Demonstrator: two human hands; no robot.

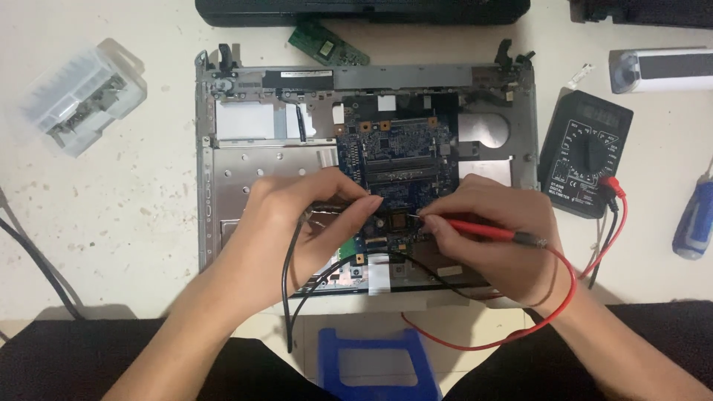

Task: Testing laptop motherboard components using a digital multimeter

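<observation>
left hand [297,215] pinches a thin black probe [338,209] with a black lead, fingers closed narrow around it, tip resting on the blue laptop motherboard [397,160]. right hand [494,238] grips a red probe [475,229] like a pen, fingers tight on it, tip touching the board near a small dark chip, exact contact point hard to make out. board sits inside an opened silver laptop chassis [223,178] on a pale table. red lead loops back to a black multimeter [584,154] just right of the chassis. blue-handled screwdriver [694,219] far right, clear plastic box [78,93] upper left.

Clear plastic box [80,96], blue-handled screwdriver [695,219]
</observation>
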